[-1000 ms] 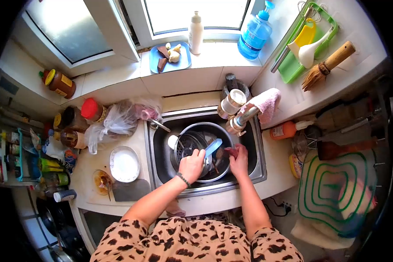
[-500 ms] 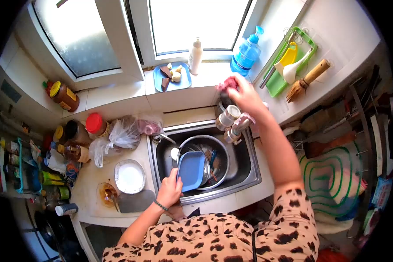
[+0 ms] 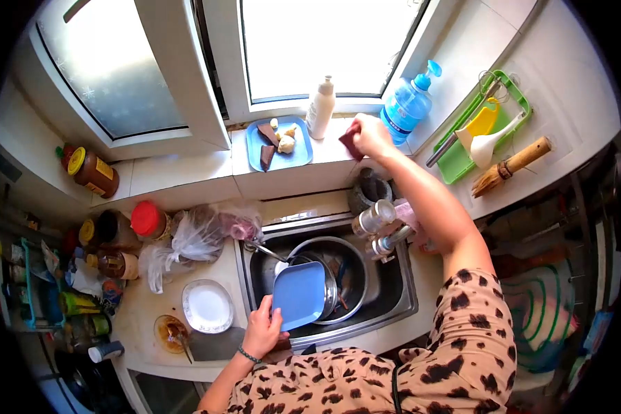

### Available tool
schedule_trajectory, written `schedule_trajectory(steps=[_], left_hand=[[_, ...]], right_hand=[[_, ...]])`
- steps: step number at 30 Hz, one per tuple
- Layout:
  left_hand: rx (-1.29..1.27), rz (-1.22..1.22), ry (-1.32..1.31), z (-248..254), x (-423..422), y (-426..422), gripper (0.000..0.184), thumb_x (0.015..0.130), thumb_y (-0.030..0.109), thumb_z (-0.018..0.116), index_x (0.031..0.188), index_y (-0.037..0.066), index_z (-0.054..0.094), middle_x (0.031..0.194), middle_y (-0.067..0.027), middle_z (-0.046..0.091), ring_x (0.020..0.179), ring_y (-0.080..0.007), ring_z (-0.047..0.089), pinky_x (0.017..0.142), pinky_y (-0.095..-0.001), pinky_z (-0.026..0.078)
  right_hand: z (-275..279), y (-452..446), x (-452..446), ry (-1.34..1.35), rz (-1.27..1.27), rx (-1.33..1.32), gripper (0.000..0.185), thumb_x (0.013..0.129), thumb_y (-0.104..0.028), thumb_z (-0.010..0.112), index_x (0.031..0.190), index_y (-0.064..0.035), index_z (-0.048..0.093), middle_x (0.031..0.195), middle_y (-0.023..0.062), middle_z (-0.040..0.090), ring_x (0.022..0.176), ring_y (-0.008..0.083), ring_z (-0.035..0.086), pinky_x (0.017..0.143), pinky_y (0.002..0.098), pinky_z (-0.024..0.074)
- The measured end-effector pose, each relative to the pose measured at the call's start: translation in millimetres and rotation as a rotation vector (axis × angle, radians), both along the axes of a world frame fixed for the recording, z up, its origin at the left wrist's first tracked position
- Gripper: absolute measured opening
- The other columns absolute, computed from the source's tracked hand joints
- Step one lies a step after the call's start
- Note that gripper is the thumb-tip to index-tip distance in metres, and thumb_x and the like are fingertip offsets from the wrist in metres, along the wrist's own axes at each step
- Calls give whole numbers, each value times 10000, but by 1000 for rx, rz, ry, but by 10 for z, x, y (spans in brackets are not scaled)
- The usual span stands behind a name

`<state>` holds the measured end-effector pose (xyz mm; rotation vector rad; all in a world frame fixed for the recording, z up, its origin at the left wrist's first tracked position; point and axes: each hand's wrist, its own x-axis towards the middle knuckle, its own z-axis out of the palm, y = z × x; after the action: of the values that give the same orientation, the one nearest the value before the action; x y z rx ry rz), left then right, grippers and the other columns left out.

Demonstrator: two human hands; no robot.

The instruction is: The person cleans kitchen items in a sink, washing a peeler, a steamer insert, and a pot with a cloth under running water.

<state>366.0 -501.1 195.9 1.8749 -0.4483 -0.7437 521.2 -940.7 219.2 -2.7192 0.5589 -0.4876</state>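
Note:
My left hand [image 3: 261, 329] grips the near left edge of a blue rectangular plastic tray [image 3: 301, 295], tilted over the sink [image 3: 400, 303]. Beneath the tray, a round metal basin [image 3: 357, 262] holds several dishes and utensils, partly hidden. My right hand [image 3: 374, 138] is closed around a small dark red cloth [image 3: 351, 141] at the window ledge. Just right of that hand stands a blue pump bottle [image 3: 407, 109]. A white bottle [image 3: 320, 109] is to its left, beside a second blue tray [image 3: 303, 153] with brown pieces and ginger-like lumps.
A stone mortar [image 3: 366, 193] and the faucet [image 3: 393, 240] are under my right forearm. On the left counter are plastic bags [image 3: 196, 238], a white plate [image 3: 208, 306], a glass bowl [image 3: 171, 334] and several jars. Utensils and a green rack [image 3: 455, 162] hang on the right wall.
My right hand has reached farther back and up to the window ledge with the cloth. The held tray has turned slightly, showing more of its face. The camera view has shifted.

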Motion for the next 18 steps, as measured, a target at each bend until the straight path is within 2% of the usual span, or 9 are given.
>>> schedule_trajectory(steps=[5,6,10,12,14,15,16,17,18], left_hand=[[-84,23,145,-90,14,-39,199,947,83,459,1120,-15,469,620,-70,569,522,-174,648,444,-280,507],[-98,-7,-33,-52,29,-44,200,946,84,463,1120,-15,471,641,-72,575,522,-168,644,446,-278,509],[-116,44,175,-240,-35,76,207,943,82,467,1125,-15,471,664,-74,573,531,-144,626,471,-284,533],[-121,45,185,-248,-23,59,205,941,80,467,1123,-15,474,665,-73,569,531,-136,617,480,-287,542],[-139,17,200,-238,-42,54,199,937,75,466,1115,-14,482,658,-70,560,532,-128,602,485,-289,551],[-137,16,201,-233,-51,61,199,937,75,466,1115,-14,482,658,-70,560,532,-128,602,485,-289,551],[-132,16,176,-227,-56,62,192,935,72,465,1105,-13,485,656,-67,555,530,-128,598,482,-288,551],[-126,5,151,-210,-61,63,184,933,70,465,1096,-13,489,653,-63,550,528,-128,595,479,-287,550],[-128,-19,144,-178,-62,51,184,933,70,465,1096,-13,489,653,-63,550,528,-128,595,479,-287,550]], right_hand=[[-184,-67,374,-70,-2,76,102,790,-114,582,828,-153,667,892,73,684,850,266,655,743,378,513],[-293,10,368,-62,37,-8,99,796,-120,579,820,-157,668,894,72,684,844,264,656,743,378,513],[123,541,-248,481,381,88,96,758,-91,573,775,-108,666,738,79,678,754,249,665,680,368,512],[8,572,-427,285,443,181,106,769,-43,540,764,-46,646,680,94,666,713,236,670,673,362,515],[220,610,-393,247,245,403,122,795,-38,522,765,2,633,659,121,654,675,243,667,685,366,519],[223,623,-272,108,168,500,195,808,17,428,908,33,594,658,120,615,619,233,632,584,330,521],[362,636,-162,124,64,481,234,844,-103,506,1039,15,558,825,188,638,754,268,653,680,351,524],[490,727,-69,64,-69,261,461,835,-319,613,1154,-2,513,1081,252,586,968,310,620,814,371,499],[458,713,86,7,-143,287,688,749,-506,688,1196,-18,503,1224,260,500,1103,335,549,902,392,462]])
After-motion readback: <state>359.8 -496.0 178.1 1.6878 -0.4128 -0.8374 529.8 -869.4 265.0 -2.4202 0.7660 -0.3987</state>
